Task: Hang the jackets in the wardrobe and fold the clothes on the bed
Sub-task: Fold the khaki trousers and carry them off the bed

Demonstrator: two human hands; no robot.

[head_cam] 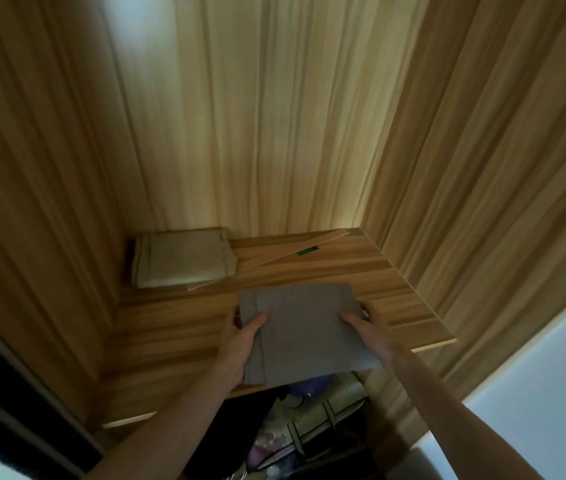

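- My left hand (240,336) and right hand (366,327) pinch the grey fold (304,332) at its two side edges, thumbs on top, fingers hidden beneath.
- It sits half over the shelf (395,282) front edge; soft and light, I judge, so support from under or it sags apart.
- Beyond, a beige fold (184,258) lies in the back-left corner.

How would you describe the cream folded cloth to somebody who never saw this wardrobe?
Find the wooden shelf inside the wardrobe. In its far left corner lies the cream folded cloth, on one end of a thin wooden strip. Unlike the grey folded cloth, nobody holds it.
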